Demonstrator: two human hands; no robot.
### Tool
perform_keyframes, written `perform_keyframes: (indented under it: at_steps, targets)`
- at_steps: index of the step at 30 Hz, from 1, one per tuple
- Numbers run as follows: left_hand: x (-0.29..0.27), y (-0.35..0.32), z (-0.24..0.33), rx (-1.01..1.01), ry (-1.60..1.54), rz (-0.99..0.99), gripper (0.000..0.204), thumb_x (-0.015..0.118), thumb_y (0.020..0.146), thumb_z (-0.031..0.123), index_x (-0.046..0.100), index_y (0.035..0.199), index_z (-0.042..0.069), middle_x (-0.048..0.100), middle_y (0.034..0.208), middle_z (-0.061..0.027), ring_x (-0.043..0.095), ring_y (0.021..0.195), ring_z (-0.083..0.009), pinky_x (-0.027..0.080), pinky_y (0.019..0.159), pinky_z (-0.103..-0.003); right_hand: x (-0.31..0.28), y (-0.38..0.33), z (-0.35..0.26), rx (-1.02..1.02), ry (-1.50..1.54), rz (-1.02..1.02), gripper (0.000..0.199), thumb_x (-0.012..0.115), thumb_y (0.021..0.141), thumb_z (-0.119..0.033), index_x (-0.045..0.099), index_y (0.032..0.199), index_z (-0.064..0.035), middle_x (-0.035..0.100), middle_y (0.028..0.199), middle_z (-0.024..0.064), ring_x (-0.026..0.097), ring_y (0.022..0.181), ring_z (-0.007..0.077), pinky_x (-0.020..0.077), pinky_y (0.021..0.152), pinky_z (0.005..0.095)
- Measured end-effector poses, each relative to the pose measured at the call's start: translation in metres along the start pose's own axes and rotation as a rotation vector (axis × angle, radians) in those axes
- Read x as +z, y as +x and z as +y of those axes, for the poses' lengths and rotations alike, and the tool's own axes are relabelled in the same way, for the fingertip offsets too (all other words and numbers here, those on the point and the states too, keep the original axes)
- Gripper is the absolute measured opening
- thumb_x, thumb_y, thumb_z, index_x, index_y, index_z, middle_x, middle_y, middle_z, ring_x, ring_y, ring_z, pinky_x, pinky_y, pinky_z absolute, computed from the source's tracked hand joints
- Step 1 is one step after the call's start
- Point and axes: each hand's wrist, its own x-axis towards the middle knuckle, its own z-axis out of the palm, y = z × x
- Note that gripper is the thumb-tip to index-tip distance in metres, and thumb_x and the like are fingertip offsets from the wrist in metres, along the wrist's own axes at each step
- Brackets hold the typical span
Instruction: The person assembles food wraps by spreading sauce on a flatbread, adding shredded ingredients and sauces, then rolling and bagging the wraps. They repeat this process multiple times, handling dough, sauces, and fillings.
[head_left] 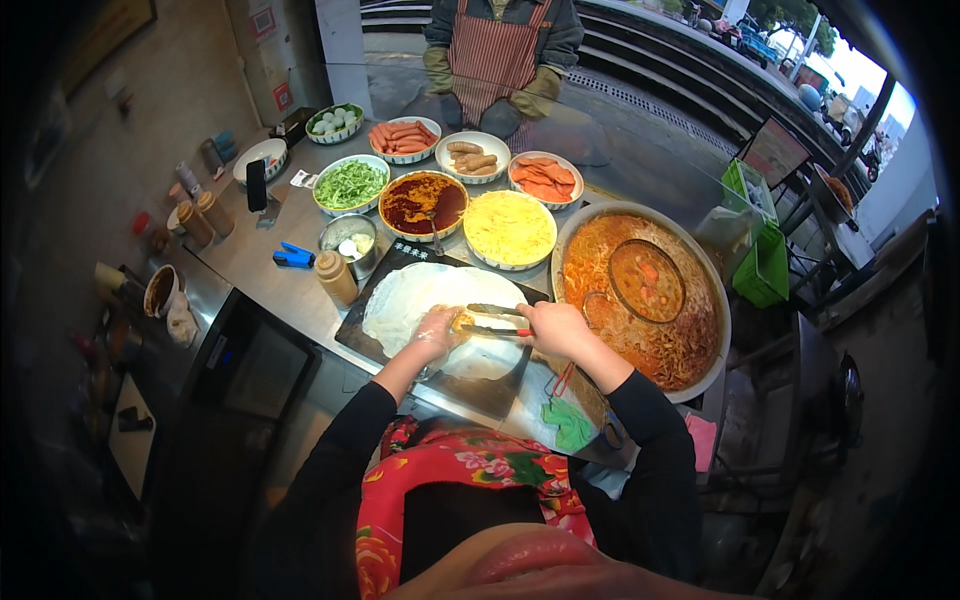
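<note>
Thin white pancake sheets (400,300) lie spread on a dark board (372,337) in front of me. My left hand (432,334), in a clear plastic glove, is closed on a small yellow-orange piece of food (462,323) over the sheets. From the right, my right hand (562,332) grips a pair of tongs (500,331). Their two arms point left, and the tips are at the food in my left hand. Whether the tips pinch it, I cannot tell. Shredded yellow food (510,228) fills a bowl just beyond the board.
A wide pan of reddish shredded food (690,340) stands at right. Behind are bowls of sauce (410,200), cucumber shreds (350,184) and sausages (404,136). A squeeze bottle (336,279) stands left of the board, a green cloth (568,425) lies nearer. Across the counter stands a person in a striped apron (490,50).
</note>
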Motion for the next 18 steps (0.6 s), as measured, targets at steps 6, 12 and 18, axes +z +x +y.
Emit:
perform_keyframes:
  at_steps: [6, 12, 18]
  targets:
    - [0.019, 0.014, -0.006, 0.067, 0.009, 0.095, 0.047, 0.078, 0.076, 0.027, 0.066, 0.118, 0.01, 0.063, 0.112, -0.0189, 0.057, 0.111, -0.036, 0.045, 0.098, -0.041, 0.046, -0.026, -0.017, 0.21, 0.263, -0.016, 0.05, 0.059, 0.091, -0.029, 0.045, 0.135, -0.0097, 0.067, 0.1, 0.0201, 0.065, 0.094, 0.0389, 0.0516, 0.081, 0.0474]
    - [0.02, 0.018, -0.007, 0.095, 0.109, 0.153, 0.038, 0.073, 0.08, 0.023, 0.067, 0.112, 0.004, 0.065, 0.109, -0.0219, 0.06, 0.104, -0.0372, 0.049, 0.092, -0.042, 0.099, -0.019, -0.045, 0.159, 0.224, 0.193, 0.054, 0.061, 0.091, -0.029, 0.044, 0.137, -0.0065, 0.065, 0.08, 0.0176, 0.066, 0.071, 0.0359, 0.0529, 0.064, 0.046]
    - [0.01, 0.02, -0.001, 0.149, 0.16, 0.152, 0.034, 0.071, 0.081, 0.025, 0.067, 0.106, 0.002, 0.066, 0.103, -0.0223, 0.063, 0.095, -0.0387, 0.05, 0.086, -0.044, 0.118, -0.007, -0.048, 0.179, 0.166, 0.347, 0.048, 0.056, 0.094, -0.025, 0.044, 0.137, -0.0065, 0.064, 0.083, 0.0169, 0.065, 0.066, 0.0313, 0.0528, 0.056, 0.0404]
